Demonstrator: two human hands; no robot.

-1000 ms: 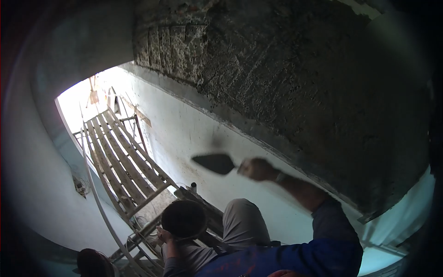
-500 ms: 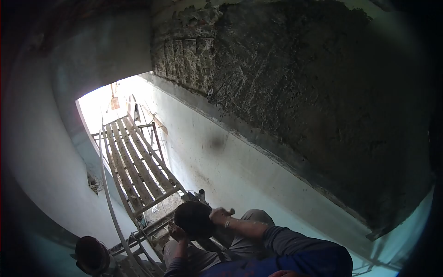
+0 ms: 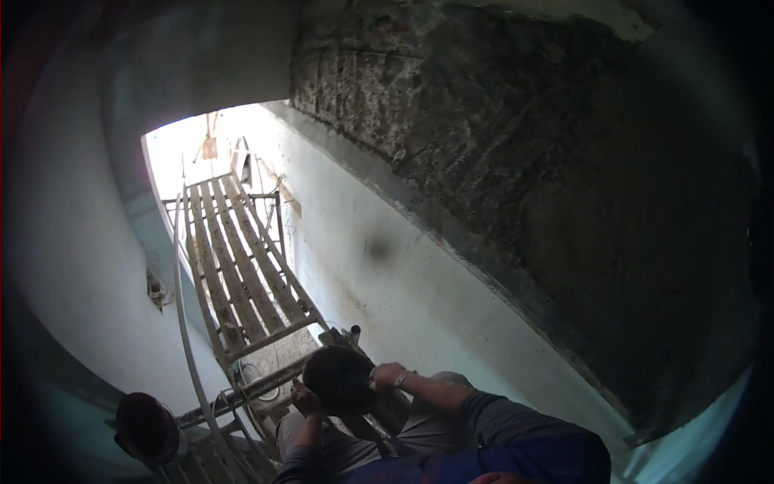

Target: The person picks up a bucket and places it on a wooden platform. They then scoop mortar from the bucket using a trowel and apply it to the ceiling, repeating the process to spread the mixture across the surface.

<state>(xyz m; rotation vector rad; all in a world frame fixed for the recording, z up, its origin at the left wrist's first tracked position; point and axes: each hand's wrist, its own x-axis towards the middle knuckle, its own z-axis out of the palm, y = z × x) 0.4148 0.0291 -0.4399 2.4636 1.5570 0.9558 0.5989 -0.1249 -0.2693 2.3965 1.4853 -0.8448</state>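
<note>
A dark, round, shallow pan (image 3: 337, 379) is held low in front of my body, above my knees. My left hand (image 3: 306, 400) is closed on the pan's left edge. At its right edge, my right hand (image 3: 389, 377) is curled into a fist, with a band round the wrist. What that fist grips is too dark to make out. The pan's contents cannot be told apart from its dark surface.
A slatted scaffold platform (image 3: 242, 266) stretches away toward the bright opening. Lower left stands a dark bucket (image 3: 149, 427), beside a long curved pale pipe (image 3: 187, 339). Rough dark plaster (image 3: 476, 137) covers the upper right, above a smooth pale wall (image 3: 363, 242).
My right fist has turned and dropped slightly toward the pan's edge; the knob that stuck out of it no longer shows. The left hand keeps its hold. The view has shifted a little.
</note>
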